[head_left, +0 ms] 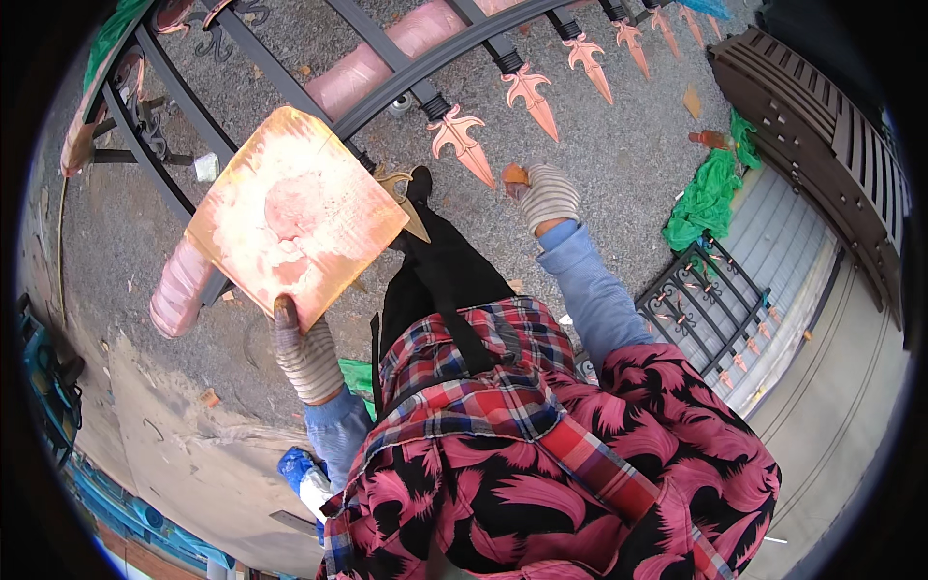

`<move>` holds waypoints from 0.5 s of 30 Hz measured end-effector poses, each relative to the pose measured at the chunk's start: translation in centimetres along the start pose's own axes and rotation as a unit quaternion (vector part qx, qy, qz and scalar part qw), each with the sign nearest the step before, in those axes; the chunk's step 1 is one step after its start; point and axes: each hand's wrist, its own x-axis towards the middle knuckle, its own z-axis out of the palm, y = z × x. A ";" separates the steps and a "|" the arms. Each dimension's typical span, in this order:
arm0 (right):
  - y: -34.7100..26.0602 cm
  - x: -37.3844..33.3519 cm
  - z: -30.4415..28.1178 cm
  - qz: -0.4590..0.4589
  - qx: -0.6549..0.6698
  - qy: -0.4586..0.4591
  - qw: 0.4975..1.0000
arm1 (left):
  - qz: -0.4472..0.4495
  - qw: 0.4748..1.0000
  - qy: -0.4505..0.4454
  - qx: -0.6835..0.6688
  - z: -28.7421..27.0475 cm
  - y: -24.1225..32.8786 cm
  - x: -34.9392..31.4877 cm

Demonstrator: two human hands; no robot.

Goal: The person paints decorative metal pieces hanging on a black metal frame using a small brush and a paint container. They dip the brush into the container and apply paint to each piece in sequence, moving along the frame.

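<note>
My left hand [302, 353], in a striped glove with a darkened thumb, grips the lower corner of a square board [290, 208] smeared with pale copper-pink paint. To the right, my right hand [549, 198], also in a striped glove, is closed round a small orange-brown piece [515, 179] that looks like a sponge. It is just right of the tip of a copper-pink spear finial [464, 145] on a dark metal railing [396, 82] and does not touch it. A gold-coloured finial [404, 201] shows partly behind the board's right edge.
More copper-pink finials [530, 101] line the railing to the right. Pink-wrapped rolls [176, 290] lie under it. Green plastic sheeting [708, 198], a smaller dark railing panel [710, 304] and brown slatted panels [822, 135] stand at right. Gravelly ground [619, 155] lies beneath.
</note>
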 end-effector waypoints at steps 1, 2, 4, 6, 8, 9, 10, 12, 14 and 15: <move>-1.4 -0.7 -1.1 -0.001 -0.013 0.050 0.999 | -0.003 1.000 0.003 0.012 -0.1 0.1 -0.1; -2.9 -0.4 -1.8 -0.019 -0.025 0.065 0.997 | -0.005 1.000 0.001 0.012 0.2 0.3 0.3; -5.4 0.9 -2.0 -0.067 -0.047 0.095 0.992 | 0.002 1.000 0.001 0.011 0.7 0.4 0.7; -5.4 0.8 -1.1 -0.065 -0.044 0.072 0.994 | 0.004 1.000 -0.018 0.005 0.8 0.5 0.7; -3.8 0.1 -0.3 -0.038 -0.054 0.038 0.997 | 0.006 1.000 -0.023 0.002 0.7 0.8 0.8; -2.9 0.4 0.0 -0.032 -0.027 0.049 0.998 | 0.008 1.000 -0.018 0.003 0.5 1.0 0.9; -3.8 0.2 -0.9 -0.020 -0.015 0.053 0.998 | 0.005 1.000 -0.016 0.003 0.5 1.2 1.0; -6.3 -0.7 -3.3 0.001 0.005 0.064 0.998 | 0.003 1.000 -0.017 -0.001 0.5 1.1 0.9; -7.0 0.4 -2.1 -0.024 0.016 0.104 0.994 | 0.002 1.000 -0.014 0.001 0.7 0.9 0.5; -7.8 0.6 -2.1 -0.029 0.034 0.106 0.993 | -0.002 1.000 -0.014 0.004 0.9 1.0 0.7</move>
